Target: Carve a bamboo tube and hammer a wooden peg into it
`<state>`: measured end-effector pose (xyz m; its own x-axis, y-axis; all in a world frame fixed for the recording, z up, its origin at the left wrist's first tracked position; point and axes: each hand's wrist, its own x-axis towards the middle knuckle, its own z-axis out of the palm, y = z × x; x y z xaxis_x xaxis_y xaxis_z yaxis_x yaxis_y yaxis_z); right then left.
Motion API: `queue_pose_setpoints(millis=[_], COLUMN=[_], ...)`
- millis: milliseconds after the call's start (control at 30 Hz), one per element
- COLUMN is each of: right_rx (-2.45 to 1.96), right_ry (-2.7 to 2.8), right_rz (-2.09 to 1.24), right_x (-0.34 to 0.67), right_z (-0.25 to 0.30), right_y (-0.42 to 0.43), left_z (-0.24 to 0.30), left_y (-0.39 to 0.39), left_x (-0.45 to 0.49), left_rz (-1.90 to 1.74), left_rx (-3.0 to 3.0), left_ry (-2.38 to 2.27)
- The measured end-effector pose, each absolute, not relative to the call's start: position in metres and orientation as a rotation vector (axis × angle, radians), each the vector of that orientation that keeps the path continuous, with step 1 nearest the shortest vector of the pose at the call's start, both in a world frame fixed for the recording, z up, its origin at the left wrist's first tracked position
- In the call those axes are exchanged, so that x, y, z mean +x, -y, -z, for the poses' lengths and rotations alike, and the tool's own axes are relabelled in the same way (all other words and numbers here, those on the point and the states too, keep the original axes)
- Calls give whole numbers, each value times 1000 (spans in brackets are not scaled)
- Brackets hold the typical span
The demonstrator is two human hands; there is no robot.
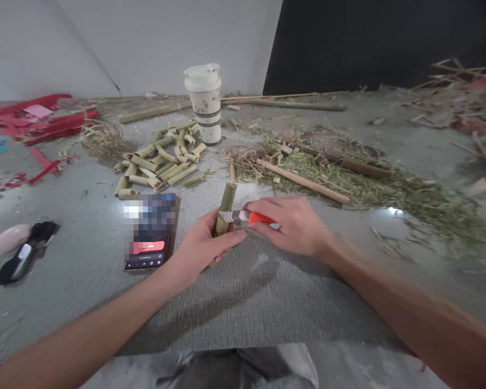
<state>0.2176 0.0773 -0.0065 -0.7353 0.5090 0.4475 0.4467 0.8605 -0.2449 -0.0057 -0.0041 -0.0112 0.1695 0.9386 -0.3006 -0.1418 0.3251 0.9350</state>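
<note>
My left hand [204,237] is wrapped round a short green bamboo piece [227,197], which tilts upward with its cut end facing away from me. In my right hand [291,221] is a utility knife [261,218] with an orange handle. Its metal blade lies across the bamboo just above my left thumb, touching or very near the surface. The lower part of the bamboo is mostly hidden by my left fingers. Beyond my hands, a pile of cut bamboo pieces [162,159] lies on the grey table [227,313].
A lidded paper cup [206,105] stands behind the pile. To the left are a phone [152,232], keys with a black fob [22,259] and red strips [60,127]. Green shavings [389,189] and a thin stick [303,181] spread right. Longer bamboo lengths [291,104] lie along the wall.
</note>
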Motion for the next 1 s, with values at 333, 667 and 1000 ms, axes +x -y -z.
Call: queue_pose_setpoints(millis=[333,667,1000], right_rx=[-881,-642,-898], right_ry=[2247,2551,2282], right_rz=[-127,-245,-256], right_x=[227,220,227], right_z=[6,8,13], right_y=[-94,-83,-99], left_z=[12,9,9], left_y=[5,5,6], left_x=[-9,-8,-10], left_rz=[-934,-908,-893], left_rx=[900,907,898], left_ry=[-1074,-1082,-1055])
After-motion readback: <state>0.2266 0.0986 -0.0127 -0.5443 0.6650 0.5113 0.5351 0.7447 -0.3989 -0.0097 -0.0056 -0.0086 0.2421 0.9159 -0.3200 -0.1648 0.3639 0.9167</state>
